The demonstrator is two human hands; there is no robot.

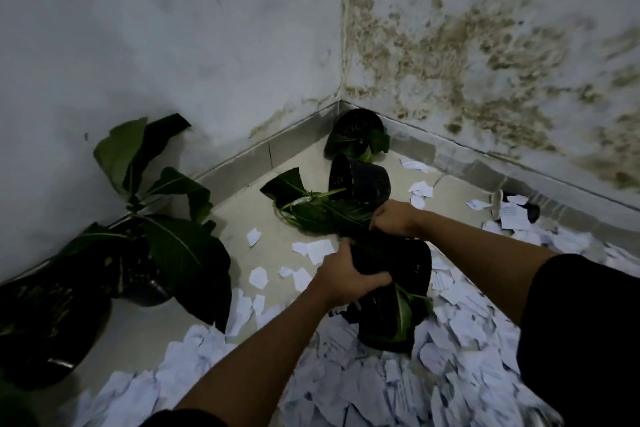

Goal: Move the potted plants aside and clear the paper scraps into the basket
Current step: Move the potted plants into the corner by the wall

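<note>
Bare floor (277, 218) between toppled pot (360, 180) and leafy plant (162, 218).

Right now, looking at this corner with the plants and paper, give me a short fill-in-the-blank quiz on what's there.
1. The left hand and right hand both grip a black ____.
2. The pot nearest the wall corner lies tipped on its ____.
3. The paper scraps lie scattered on the ____.
4. The tall leafy plant stands against the ____ wall.

Missing words: pot; side; floor; left
</note>
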